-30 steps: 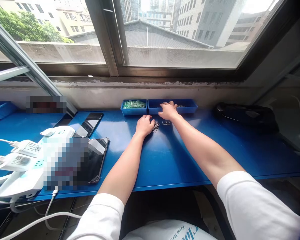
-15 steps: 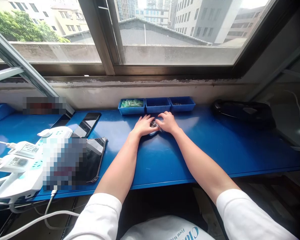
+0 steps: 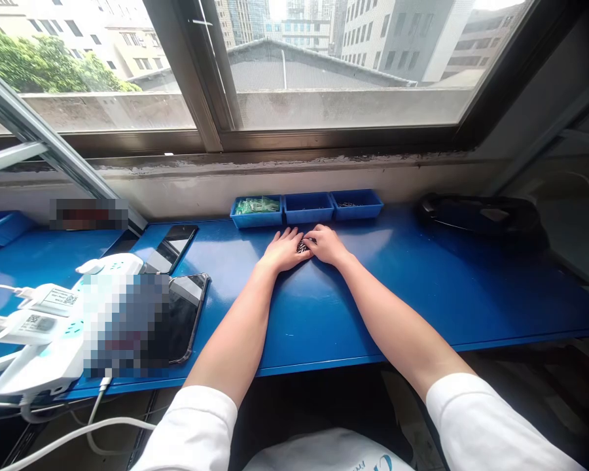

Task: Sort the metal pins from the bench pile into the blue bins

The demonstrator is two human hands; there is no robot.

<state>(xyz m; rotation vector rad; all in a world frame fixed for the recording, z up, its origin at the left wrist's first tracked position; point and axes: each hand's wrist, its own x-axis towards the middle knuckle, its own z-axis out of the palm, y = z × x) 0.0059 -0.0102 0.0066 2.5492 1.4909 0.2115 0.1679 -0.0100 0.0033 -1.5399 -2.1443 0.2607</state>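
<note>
A small heap of dark, shiny, slender pieces, apparently metal (image 3: pixel 302 246), lies on the glossy blue tabletop (image 3: pixel 324 320), in the gap between the two hands and partly hidden by them. The left hand (image 3: pixel 285 252) rests palm down with its fingers extended and slightly spread, its thumb side bordering the heap; it appears to grasp nothing. The right hand (image 3: pixel 326 244) is curled, its thumb and index finger at the heap's right edge in a narrow pinch; whether a piece is held between them cannot be told. Just beyond the hands stands a row of blue, rectangular, open-topped bins: the left one (image 3: pixel 258 221) contains green packets, the middle one (image 3: pixel 309 216) and the right one (image 3: pixel 358 213) small dark items too small to identify.

Handling, as judged from appearance: each piece is probably light, stiff and hard to break, with a smooth surface liable to slip or roll under the fingers. Single pieces are best taken across mid-length between thumb and fingertip; the heap as a whole, loose and prone to scatter, is better confined from both sides.
</note>
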